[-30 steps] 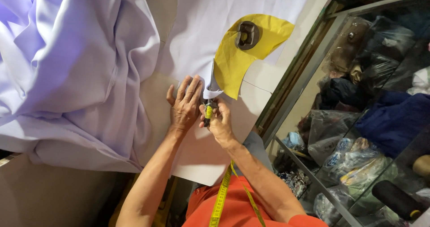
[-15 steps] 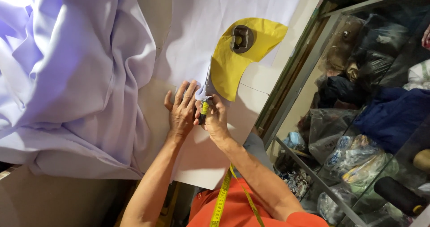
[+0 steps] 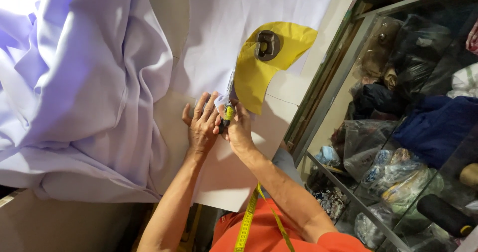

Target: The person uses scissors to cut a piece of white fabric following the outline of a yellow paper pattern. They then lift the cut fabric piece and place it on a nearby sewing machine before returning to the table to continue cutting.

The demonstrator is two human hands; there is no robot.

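A weight (image 3: 268, 45) sits on a paper pattern (image 3: 254, 78), lying on cloth (image 3: 224, 28) beyond both hands (image 3: 221, 125).

There is one view only — a camera worn on the person's head, looking steeply down over the orange-clad chest and yellow tape measure (image 3: 247, 221) onto the cutting table (image 3: 239, 167). It sits close: the left hand (image 3: 201, 124) and right hand (image 3: 239, 128) fall near frame centre, forearms rising from the bottom edge. The frame is tilted — the table edge runs diagonally, and shelves of bagged cloth (image 3: 398, 132) fill the right side. No second view shares the scene.
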